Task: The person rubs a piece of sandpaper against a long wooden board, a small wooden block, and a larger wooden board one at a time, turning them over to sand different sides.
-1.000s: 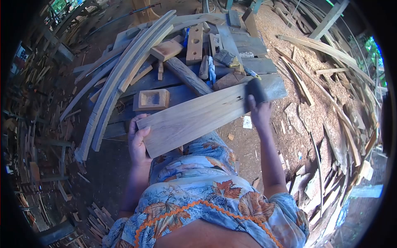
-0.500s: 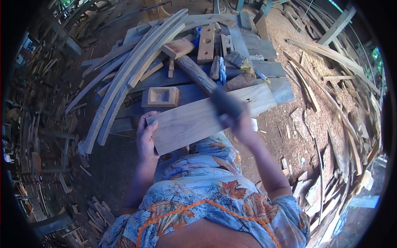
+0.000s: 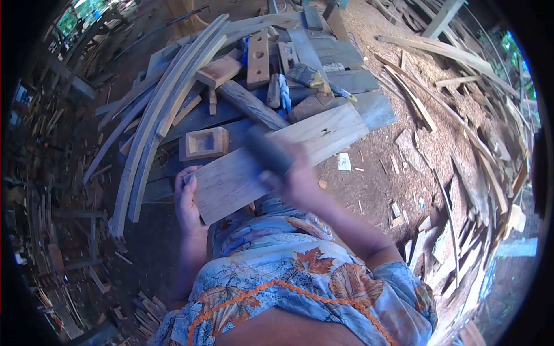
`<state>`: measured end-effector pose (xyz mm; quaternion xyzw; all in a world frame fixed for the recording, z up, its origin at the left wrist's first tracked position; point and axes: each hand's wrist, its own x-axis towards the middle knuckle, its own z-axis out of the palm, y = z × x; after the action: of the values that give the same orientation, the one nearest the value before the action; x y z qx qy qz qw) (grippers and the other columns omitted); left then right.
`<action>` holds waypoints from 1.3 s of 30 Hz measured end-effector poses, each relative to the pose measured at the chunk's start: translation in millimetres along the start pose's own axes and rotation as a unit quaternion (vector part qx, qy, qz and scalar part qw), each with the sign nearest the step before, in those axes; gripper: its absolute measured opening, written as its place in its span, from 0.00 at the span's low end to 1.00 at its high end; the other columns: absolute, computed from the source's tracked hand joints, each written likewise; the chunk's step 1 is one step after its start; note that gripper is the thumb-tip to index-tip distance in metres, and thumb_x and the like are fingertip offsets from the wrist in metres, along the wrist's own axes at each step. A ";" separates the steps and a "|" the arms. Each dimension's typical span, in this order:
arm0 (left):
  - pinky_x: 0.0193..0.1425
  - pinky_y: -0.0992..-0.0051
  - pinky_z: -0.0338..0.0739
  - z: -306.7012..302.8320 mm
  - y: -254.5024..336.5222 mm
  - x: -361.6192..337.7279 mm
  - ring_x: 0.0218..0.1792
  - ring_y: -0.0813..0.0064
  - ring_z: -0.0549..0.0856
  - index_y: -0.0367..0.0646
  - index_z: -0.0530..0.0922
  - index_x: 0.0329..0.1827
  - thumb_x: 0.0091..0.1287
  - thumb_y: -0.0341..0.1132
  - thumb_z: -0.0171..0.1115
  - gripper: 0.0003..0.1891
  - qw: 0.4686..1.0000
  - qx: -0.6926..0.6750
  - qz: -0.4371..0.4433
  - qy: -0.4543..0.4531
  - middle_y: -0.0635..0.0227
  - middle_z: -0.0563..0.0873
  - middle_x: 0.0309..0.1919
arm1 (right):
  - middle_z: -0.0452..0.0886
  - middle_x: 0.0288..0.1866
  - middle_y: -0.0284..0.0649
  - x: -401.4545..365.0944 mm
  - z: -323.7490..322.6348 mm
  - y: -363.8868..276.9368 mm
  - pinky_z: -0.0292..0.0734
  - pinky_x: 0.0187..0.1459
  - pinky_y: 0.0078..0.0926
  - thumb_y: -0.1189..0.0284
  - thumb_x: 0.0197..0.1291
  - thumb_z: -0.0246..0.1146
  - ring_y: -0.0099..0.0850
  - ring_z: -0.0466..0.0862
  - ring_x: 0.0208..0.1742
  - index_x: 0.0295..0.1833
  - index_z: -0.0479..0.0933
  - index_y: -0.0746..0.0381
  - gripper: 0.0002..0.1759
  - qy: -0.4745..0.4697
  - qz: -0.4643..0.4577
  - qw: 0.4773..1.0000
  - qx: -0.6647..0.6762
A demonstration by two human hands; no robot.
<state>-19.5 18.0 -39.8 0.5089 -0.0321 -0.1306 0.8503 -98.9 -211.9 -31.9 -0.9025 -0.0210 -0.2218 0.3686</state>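
My left hand (image 3: 188,202) grips the near left end of a flat, pale wooden board (image 3: 224,183), thumb on top and fingers round the edge. The board slants up to the right in front of my body, with a small dark mark near its far end. My right hand (image 3: 295,180), smeared by motion, is closed round a dark sanding block (image 3: 268,152), which lies across the board's middle. Just beyond the left part of the board sits a small wooden block with a square hollow (image 3: 203,144).
A low plank bench (image 3: 340,55) carries long curved wood strips (image 3: 164,95), a thick wooden bar (image 3: 251,104), a block with round holes (image 3: 258,60) and a brush (image 3: 306,75). Wood offcuts (image 3: 415,98) and shavings cover the ground at right.
My right hand has slid the sanding block left along the board, toward my left hand. My left hand keeps its hold on the board's end. The whole view has shifted slightly.
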 end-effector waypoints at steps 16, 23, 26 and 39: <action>0.60 0.66 0.73 -8.0 -8.3 1.1 0.52 0.68 0.78 0.41 0.69 0.57 0.66 0.35 0.54 0.17 0.999 -0.006 -0.012 0.034 0.59 0.79 0.50 | 0.77 0.54 0.47 -47.6 -88.9 188.4 0.76 0.49 0.29 0.57 0.67 0.57 0.32 0.81 0.49 0.65 0.68 0.68 0.30 0.325 0.323 0.884 0.089; 0.59 0.64 0.74 -0.6 0.0 -3.4 0.54 0.67 0.78 0.42 0.71 0.59 0.68 0.40 0.54 0.19 0.994 -0.028 -0.099 0.043 0.60 0.79 0.52 | 0.77 0.42 0.43 -122.6 -43.3 119.2 0.80 0.35 0.32 0.48 0.67 0.51 0.33 0.83 0.41 0.66 0.64 0.65 0.34 0.262 0.532 0.706 0.388; 0.60 0.63 0.73 2.5 10.3 -3.4 0.56 0.65 0.78 0.40 0.73 0.59 0.68 0.43 0.54 0.21 0.981 -0.081 -0.175 -0.015 0.59 0.79 0.53 | 0.79 0.44 0.44 -122.5 -21.5 76.9 0.77 0.44 0.31 0.51 0.68 0.52 0.33 0.82 0.44 0.65 0.66 0.65 0.31 0.083 0.515 0.693 0.498; 0.62 0.63 0.72 -1.6 41.5 5.7 0.57 0.63 0.78 0.32 0.71 0.60 0.64 0.50 0.58 0.30 0.957 -0.052 -0.260 -0.116 0.55 0.78 0.56 | 0.79 0.52 0.45 -80.8 -3.8 20.0 0.76 0.51 0.36 0.47 0.58 0.63 0.35 0.82 0.49 0.62 0.70 0.63 0.36 -0.079 0.452 0.584 0.670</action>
<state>-5.8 36.6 -4.8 0.4358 0.0100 -0.4061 0.8031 -169.1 -218.9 -76.2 -0.3077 0.2176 0.1226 0.9181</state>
